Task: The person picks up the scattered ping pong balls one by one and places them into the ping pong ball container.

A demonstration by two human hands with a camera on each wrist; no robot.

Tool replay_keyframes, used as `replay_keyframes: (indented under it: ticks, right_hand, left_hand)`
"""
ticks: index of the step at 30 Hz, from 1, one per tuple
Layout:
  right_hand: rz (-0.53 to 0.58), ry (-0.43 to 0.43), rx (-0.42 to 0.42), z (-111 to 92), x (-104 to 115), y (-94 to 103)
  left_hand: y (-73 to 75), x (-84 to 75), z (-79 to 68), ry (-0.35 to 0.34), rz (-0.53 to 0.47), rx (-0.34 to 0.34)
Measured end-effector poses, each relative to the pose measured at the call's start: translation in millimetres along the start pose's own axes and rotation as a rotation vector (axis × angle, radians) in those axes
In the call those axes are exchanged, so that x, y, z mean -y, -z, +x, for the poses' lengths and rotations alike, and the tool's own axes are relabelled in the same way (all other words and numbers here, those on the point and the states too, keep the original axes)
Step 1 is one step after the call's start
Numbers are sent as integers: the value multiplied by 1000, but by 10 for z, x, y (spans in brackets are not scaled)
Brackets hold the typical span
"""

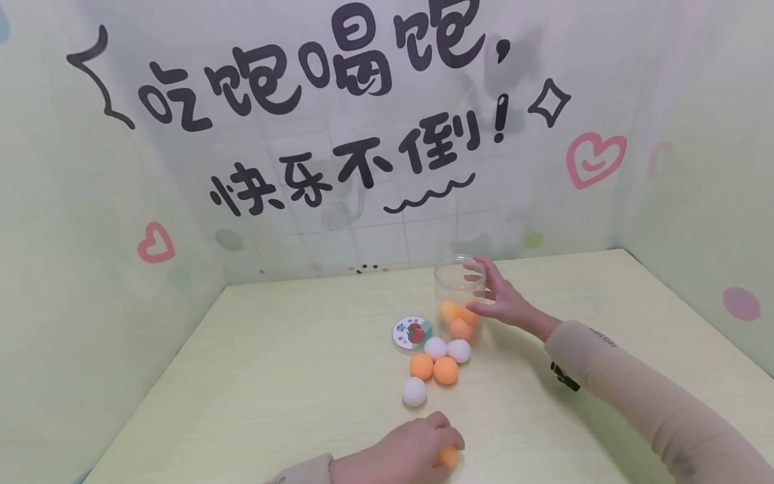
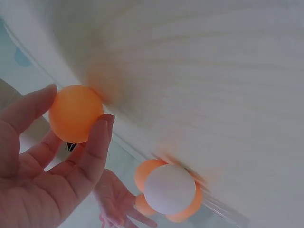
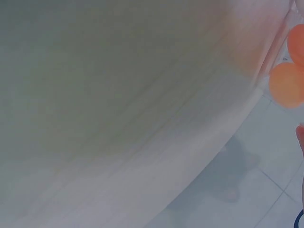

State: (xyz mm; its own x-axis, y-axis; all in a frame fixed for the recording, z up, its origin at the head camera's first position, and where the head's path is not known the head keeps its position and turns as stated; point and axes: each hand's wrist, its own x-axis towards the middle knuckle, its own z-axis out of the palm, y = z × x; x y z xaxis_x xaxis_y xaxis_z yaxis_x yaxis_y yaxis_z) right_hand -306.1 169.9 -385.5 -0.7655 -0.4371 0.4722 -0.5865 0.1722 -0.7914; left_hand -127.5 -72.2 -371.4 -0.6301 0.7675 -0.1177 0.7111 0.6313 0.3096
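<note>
In the head view my left hand [image 1: 406, 452] is low at the front of the table, pinching an orange ping-pong ball [image 1: 449, 457]. The left wrist view shows this ball [image 2: 76, 114] between thumb and fingertips. Farther back stands a clear jar [image 1: 453, 286], upright, with orange balls [image 1: 461, 329] inside. My right hand [image 1: 504, 299] holds the jar from its right side, thumb at the front and fingers partly seen through the wall. In the right wrist view only a fingertip [image 3: 300, 133] shows near the orange balls [image 3: 287, 85].
Loose white balls [image 1: 414, 391] and orange balls [image 1: 446, 370] lie in front of the jar. A round lid [image 1: 412, 333] with a strawberry picture lies left of it. Behind the pale table [image 1: 290, 376] hangs a printed curtain [image 1: 338, 235].
</note>
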Motion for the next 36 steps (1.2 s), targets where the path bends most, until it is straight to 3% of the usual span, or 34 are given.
replay_keyframes:
  ticks: [16, 25, 36]
  right_hand:
    - [-28, -14, -9, -5, 6, 1]
    - [-29, -22, -4, 2, 36, -5]
    - [-39, -5, 0, -5, 7, -4]
  left_hand:
    - [-8, 20, -59, -28, -3, 0]
    - [28, 11, -45, 53, -22, -24]
    - [147, 14, -39, 91, 10, -101]
